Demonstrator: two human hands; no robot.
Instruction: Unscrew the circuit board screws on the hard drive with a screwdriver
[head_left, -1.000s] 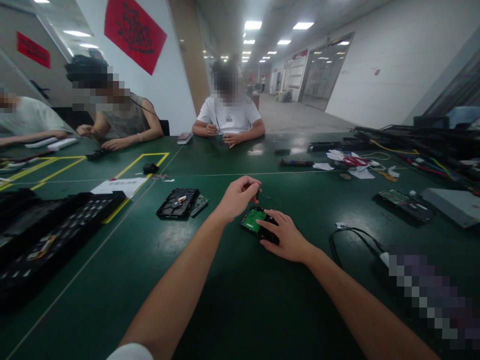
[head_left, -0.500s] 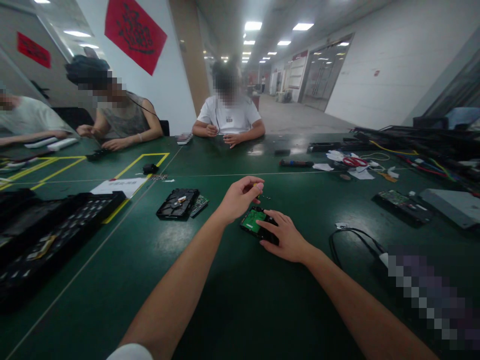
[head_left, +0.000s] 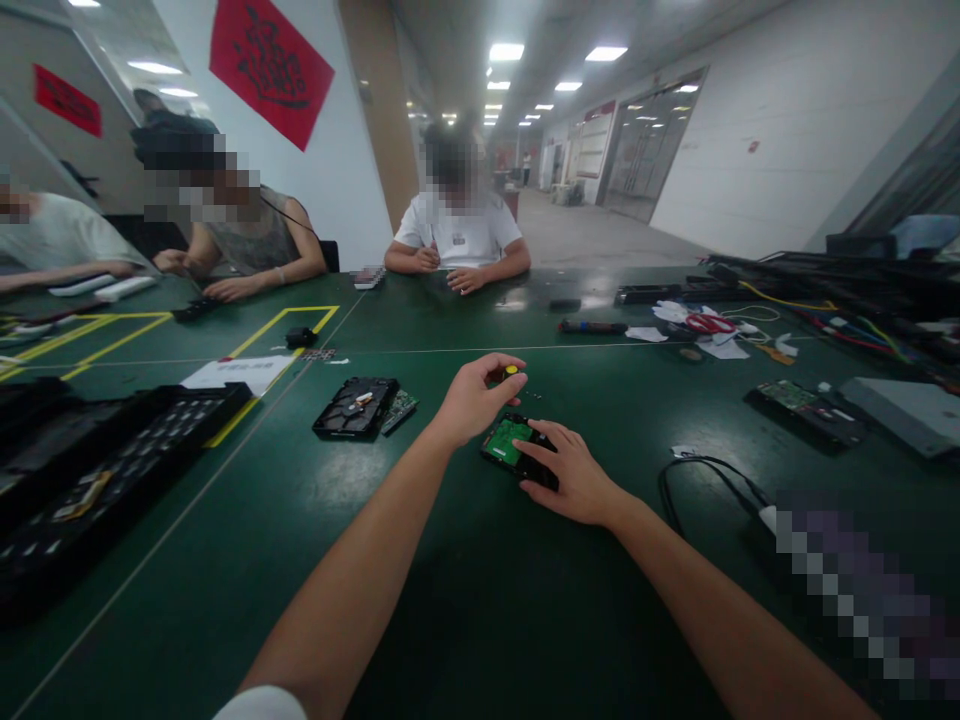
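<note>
A hard drive (head_left: 505, 436) lies on the green table with its green circuit board facing up. My right hand (head_left: 574, 472) rests over its right side, fingers spread and touching it. Just above the drive's far edge, my left hand (head_left: 484, 396) is closed around a screwdriver (head_left: 511, 371), of which only the round yellow end shows; its shaft is hidden by the fingers. A few tiny screws (head_left: 534, 396) lie right of that hand. To the left is another hard drive (head_left: 356, 406), with a loose circuit board (head_left: 399, 411) beside it.
A black slotted case (head_left: 217, 410) stands at the left, near a paper sheet (head_left: 238, 374). On the right are another drive (head_left: 806, 412), a grey metal box (head_left: 907, 412), a black cable (head_left: 705, 462) and piled wires. Co-workers sit across the table, including one in a white shirt (head_left: 459, 240).
The left hand has turned slightly, so the screwdriver's yellow end now faces up in view. My right hand and the drive have stayed in place.
</note>
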